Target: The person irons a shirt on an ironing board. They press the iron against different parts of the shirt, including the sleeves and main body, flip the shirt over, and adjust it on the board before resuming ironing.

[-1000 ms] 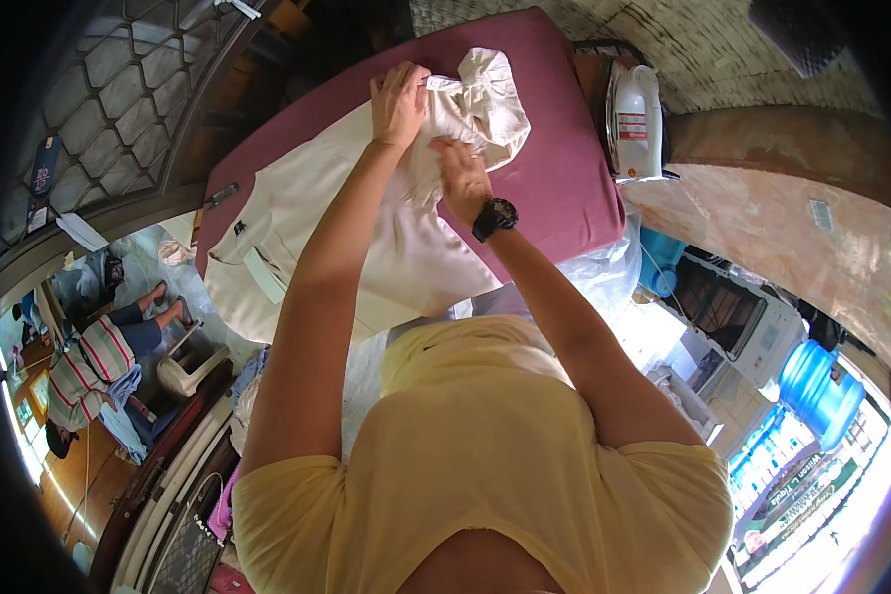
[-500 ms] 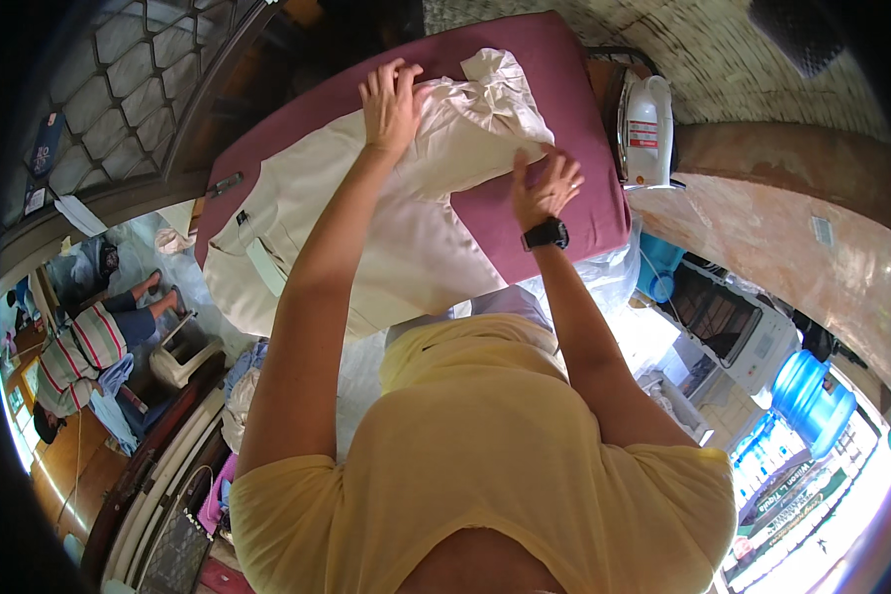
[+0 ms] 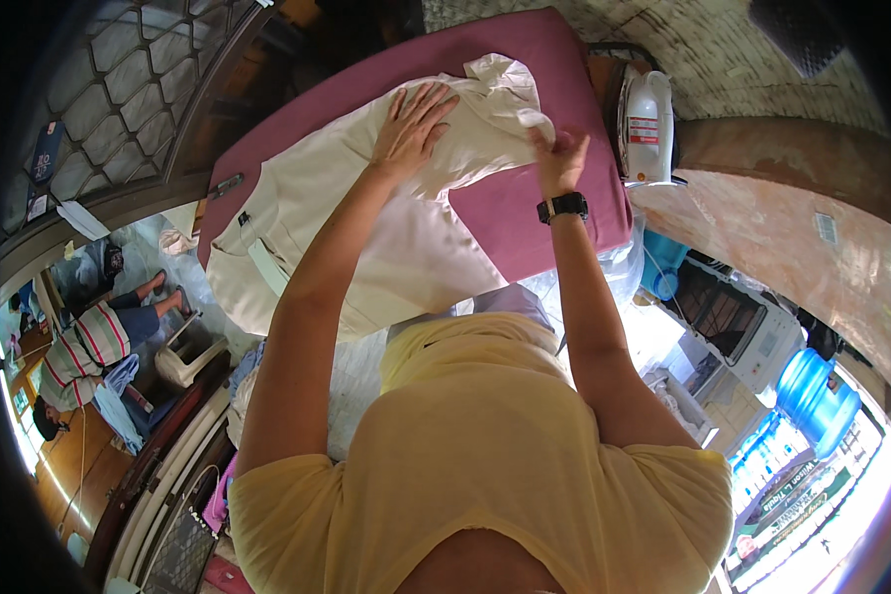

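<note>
A cream garment (image 3: 366, 233) with a white paper tag (image 3: 267, 265) lies spread over a padded board with a maroon cover (image 3: 510, 223). My left hand (image 3: 411, 134) rests flat near the top of its sleeve, fingers stretched out. At the far right, my right hand (image 3: 562, 156), wearing a black watch on its wrist, pinches the end of the sleeve (image 3: 510, 99). The sleeve lies smoother near my left palm and is bunched toward its cuff.
A white clothes iron (image 3: 648, 129) stands just off the board's right end. Beyond the left side is a dark metal lattice (image 3: 119, 89). A person in a striped shirt (image 3: 89, 342) sits at the lower left. A blue water jug (image 3: 812, 396) is at the right.
My left hand has come down flat on the sleeve and spread out. My right hand has moved up and right and taken hold of the cuff. The sleeve's creases have flattened.
</note>
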Motion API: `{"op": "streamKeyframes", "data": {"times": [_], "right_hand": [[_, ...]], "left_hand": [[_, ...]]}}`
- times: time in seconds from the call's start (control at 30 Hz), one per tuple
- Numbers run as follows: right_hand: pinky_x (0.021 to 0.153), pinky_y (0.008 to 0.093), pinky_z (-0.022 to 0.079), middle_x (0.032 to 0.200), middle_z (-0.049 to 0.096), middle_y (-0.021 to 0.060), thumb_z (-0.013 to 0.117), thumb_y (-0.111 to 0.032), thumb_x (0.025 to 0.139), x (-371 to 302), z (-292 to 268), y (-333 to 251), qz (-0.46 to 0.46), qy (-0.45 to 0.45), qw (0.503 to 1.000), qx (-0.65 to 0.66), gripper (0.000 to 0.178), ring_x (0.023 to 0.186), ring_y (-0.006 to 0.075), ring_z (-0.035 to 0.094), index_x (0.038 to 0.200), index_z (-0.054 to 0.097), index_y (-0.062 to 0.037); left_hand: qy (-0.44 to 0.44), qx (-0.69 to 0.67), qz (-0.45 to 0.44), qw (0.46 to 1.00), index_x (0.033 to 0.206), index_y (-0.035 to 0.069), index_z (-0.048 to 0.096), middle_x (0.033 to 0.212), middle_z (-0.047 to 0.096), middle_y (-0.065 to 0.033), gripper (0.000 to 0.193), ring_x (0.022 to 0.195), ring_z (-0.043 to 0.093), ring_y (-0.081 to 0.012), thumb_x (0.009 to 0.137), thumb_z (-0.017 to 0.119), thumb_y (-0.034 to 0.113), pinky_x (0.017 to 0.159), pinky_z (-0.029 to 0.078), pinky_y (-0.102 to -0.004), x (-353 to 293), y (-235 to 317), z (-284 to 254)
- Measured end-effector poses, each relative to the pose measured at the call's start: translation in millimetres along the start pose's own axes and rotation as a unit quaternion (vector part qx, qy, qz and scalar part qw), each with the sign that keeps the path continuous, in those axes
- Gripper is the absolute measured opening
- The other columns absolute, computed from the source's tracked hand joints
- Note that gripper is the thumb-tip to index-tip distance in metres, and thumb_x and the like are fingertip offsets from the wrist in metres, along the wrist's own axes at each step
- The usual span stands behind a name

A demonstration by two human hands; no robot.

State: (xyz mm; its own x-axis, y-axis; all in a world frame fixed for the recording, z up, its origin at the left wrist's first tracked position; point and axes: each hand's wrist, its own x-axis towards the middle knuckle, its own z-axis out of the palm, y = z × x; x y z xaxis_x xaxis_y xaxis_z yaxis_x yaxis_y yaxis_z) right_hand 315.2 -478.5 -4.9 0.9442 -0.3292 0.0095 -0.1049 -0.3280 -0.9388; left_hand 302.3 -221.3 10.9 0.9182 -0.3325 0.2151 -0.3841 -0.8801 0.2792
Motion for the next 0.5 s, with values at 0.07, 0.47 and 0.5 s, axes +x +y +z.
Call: {"op": "streamKeyframes", "data": {"times": [0.07,0.47,0.5], "right_hand": [[0.063,0.0362,0.052,0.073,0.064,0.0115,0.085,-0.012,0.068,-12.8,-0.2,-15.9,-0.023,-0.070,0.997,-0.016,0.054,0.069,0.0266,0.067,0.106,0.047,-0.0066],[0.092,0.0549,0.040,0.118,0.054,0.0252,0.059,-0.001,0.075,-22.5,1.3,-62.7,-0.176,0.018,0.941,-0.289,0.042,0.110,0.0451,0.052,0.116,0.048,-0.0024],[0.096,0.0579,0.036,0.124,0.050,0.0261,0.056,0.001,0.074,-29.5,8.7,-68.0,-0.210,-0.047,0.946,-0.243,0.046,0.115,0.0477,0.047,0.119,0.048,-0.0021]], "left_hand": [[-0.011,0.050,-0.009,0.999,0.145,0.022,0.038,0.154,0.032,-0.0018,0.049,0.146,0.019,-0.0222,0.100,0.039,0.042,0.118,0.012,-0.0486,2.4,3.5,-1.8],[-0.037,0.046,-0.035,0.998,0.143,0.015,0.040,0.152,0.033,-0.0050,0.068,0.146,0.016,-0.0269,0.090,0.049,0.057,0.117,0.013,-0.0523,0.3,20.2,-0.3],[-0.024,0.038,-0.026,0.999,0.143,0.014,0.040,0.151,0.034,-0.0058,0.067,0.146,0.017,-0.0276,0.090,0.050,0.055,0.117,0.014,-0.0523,-0.3,26.7,-2.3]]}}
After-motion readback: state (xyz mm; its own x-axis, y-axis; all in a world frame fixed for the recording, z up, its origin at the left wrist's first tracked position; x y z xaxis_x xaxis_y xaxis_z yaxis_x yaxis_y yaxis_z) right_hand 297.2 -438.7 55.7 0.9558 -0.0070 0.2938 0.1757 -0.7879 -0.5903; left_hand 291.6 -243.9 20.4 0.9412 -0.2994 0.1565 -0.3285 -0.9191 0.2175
